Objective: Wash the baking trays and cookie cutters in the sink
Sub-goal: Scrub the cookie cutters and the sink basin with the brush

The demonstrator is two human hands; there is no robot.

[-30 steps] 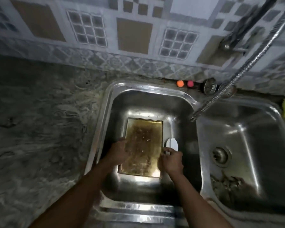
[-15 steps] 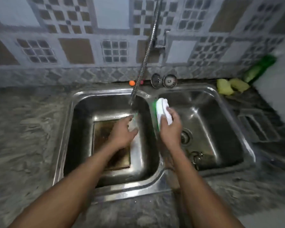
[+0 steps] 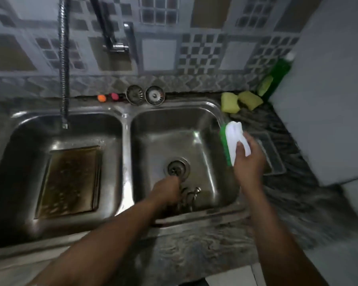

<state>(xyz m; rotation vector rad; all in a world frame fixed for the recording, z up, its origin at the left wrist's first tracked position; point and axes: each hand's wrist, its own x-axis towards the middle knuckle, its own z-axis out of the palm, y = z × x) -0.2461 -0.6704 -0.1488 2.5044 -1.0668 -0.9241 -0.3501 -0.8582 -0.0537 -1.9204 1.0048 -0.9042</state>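
The baking tray [image 3: 70, 180] lies flat on the floor of the sink's left basin [image 3: 12, 162], browned and wet, with the hanging hose [image 3: 64, 58] ending over that basin's back. In the right basin [image 3: 207, 124] the metal cookie cutters [image 3: 189, 196] sit near the front wall, just this side of the drain [image 3: 176, 168]. The left hand [image 3: 167, 190] is down at them with its fingers hidden, so I cannot tell whether it grips. The right hand [image 3: 249, 162] clasps a white-and-green scrub brush [image 3: 233, 139] over that basin's right rim. Two strainers [image 3: 135, 94] lean at the counter's [image 3: 194, 244] back edge. Two yellow sponges [image 3: 229, 102] and a green bottle [image 3: 277, 77] fill its back right corner.
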